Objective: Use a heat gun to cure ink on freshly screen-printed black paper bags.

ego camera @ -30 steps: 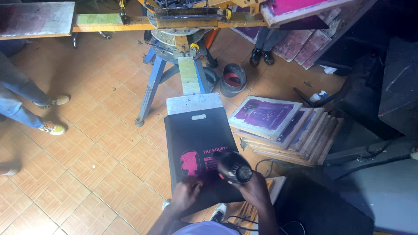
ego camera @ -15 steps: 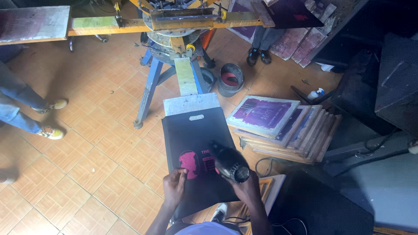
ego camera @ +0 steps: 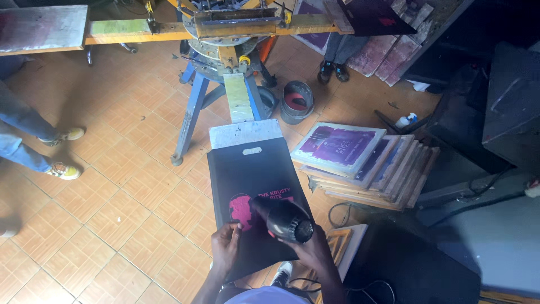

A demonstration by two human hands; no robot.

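Bag: black carrier bag (ego camera: 251, 191) with a pink print lies flat on the press pallet (ego camera: 243, 133), near centre.
Left hand: left hand (ego camera: 226, 247) rests on the bag's near left edge, fingers (ego camera: 232, 232) pressed together on it.
Right hand: right hand (ego camera: 315, 250) grips a black heat gun (ego camera: 284, 218), fingers wrapped round its handle, nozzle over the pink print.
Right side: stack of framed screens (ego camera: 365, 163) on the tiled floor (ego camera: 101, 186).
Far left: another person's legs (ego camera: 22, 135).

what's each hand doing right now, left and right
Left hand: fingers spread flat on the black bag, pressing it down, holding nothing.
Right hand: grip closed on the black hair dryer, nozzle toward the pink print.
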